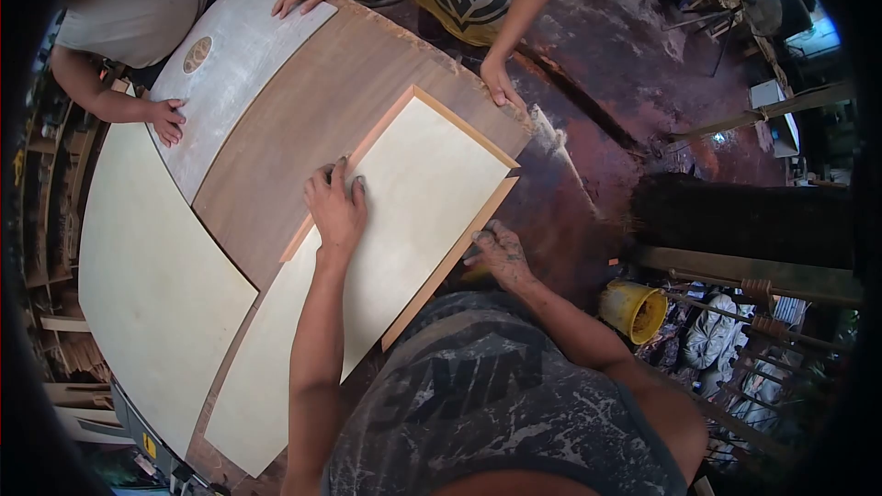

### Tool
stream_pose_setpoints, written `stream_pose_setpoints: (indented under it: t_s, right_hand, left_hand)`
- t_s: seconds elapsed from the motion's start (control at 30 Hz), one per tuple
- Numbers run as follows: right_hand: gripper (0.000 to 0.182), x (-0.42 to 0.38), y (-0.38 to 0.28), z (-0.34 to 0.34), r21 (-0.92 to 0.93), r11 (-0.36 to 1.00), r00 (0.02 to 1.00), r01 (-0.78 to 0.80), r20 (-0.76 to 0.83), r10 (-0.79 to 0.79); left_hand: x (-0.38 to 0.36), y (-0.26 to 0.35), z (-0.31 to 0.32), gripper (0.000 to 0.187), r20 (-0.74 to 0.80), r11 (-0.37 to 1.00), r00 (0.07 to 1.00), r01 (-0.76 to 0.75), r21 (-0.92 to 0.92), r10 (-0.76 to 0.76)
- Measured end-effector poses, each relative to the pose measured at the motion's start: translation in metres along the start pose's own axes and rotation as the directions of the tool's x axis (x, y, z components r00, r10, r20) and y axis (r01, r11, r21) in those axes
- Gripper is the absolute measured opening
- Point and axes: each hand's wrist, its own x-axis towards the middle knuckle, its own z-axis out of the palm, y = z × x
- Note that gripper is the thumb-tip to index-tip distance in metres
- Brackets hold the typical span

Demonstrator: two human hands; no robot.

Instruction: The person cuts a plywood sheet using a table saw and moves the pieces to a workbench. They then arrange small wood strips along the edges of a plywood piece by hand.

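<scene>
A long pale panel (404, 193) lies on the brown wooden board (276, 129). Thin orange-brown strips run along its edges: a left strip (377, 133), a far-end strip (467, 127) and a right strip (450, 262) nearest my body. My left hand (336, 202) rests over the panel's left edge by the left strip, its fingers bent; whether they grip anything is hidden. At the right strip is my right hand (499, 253), fingers curled at its outer side near the panel's corner.
Two people stand across the board, with hands (167, 121) on a whitish panel (257, 55) and a hand (503, 84) at the board's edge. Another pale panel (156, 276) lies left. A yellow bucket (634, 310) stands right, near a dark beam (744, 220).
</scene>
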Motion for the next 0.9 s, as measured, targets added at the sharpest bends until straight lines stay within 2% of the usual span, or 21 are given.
stream_pose_setpoints:
  t_s: [0.2, 0.3, 0.4, 0.6, 0.8, 0.9]
  right_hand:
    - [0.043, 0.003, 0.000, -0.003, 0.002, 1.000, 1.000, 0.019, -0.009, -0.019]
    - [0.044, 0.004, -0.002, -0.003, -0.088, 0.995, 0.999, 0.039, 0.013, -0.038]
    - [0.045, 0.001, -0.007, 0.000, -0.140, 0.990, 1.000, 0.009, -0.028, -0.013]
    - [0.046, 0.002, -0.010, -0.002, -0.108, 0.993, 0.999, -0.043, -0.032, 0.039]
    - [0.050, -0.004, -0.017, 0.000, -0.152, 0.988, 0.998, 0.035, -0.046, -0.042]
    - [0.051, 0.000, -0.012, -0.002, -0.140, 0.990, 0.998, 0.015, -0.056, -0.023]
  left_hand:
    - [0.005, -0.008, 0.012, 0.034, 0.016, 0.998, 0.998, 0.060, -0.035, -0.060]
    - [0.012, -0.010, 0.013, 0.029, 0.017, 0.998, 0.999, 0.048, -0.039, -0.047]
    - [0.012, -0.013, 0.015, 0.026, 0.005, 0.999, 1.000, 0.026, -0.047, -0.026]
    - [0.011, -0.011, 0.017, 0.024, -0.026, 0.999, 1.000, 0.011, -0.047, -0.012]
    - [0.011, -0.015, 0.015, 0.024, -0.012, 0.997, 1.000, 0.011, -0.071, -0.012]
    - [0.011, -0.011, 0.015, 0.024, -0.011, 0.998, 1.000, 0.017, -0.060, -0.017]
